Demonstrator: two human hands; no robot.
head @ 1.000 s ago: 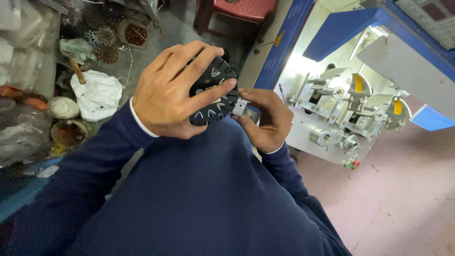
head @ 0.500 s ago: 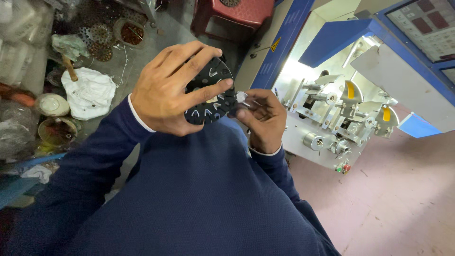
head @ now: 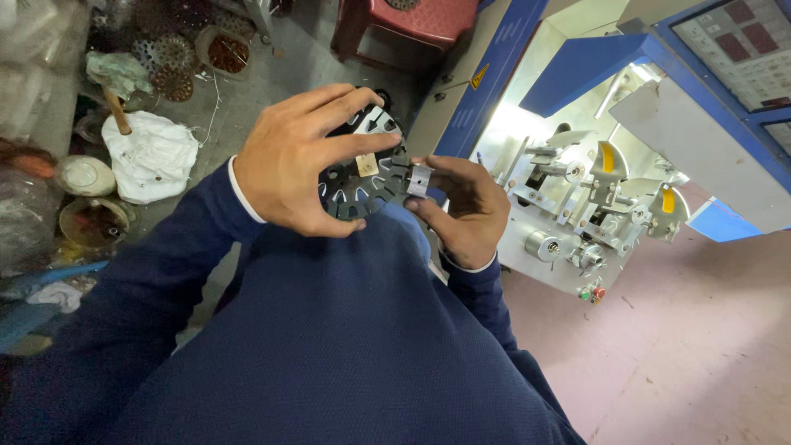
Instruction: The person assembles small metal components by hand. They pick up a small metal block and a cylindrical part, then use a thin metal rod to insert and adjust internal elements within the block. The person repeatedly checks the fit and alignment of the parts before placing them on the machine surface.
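Open pink floor (head: 692, 346) to the lower right, with free passage there; blocked on the right by the blue machine (head: 593, 74) and its metal rollers and brackets (head: 593, 206), just beside the right hand (head: 465, 206); crowded on the left by a white cloth (head: 152, 156), a hammer handle (head: 115, 111), bowls and stacked dark discs (head: 169, 62); narrow grey floor strip (head: 280, 66) ahead of the left hand (head: 305, 161), closed further by a red stool (head: 412, 25); own blue-sleeved arms and chest below.
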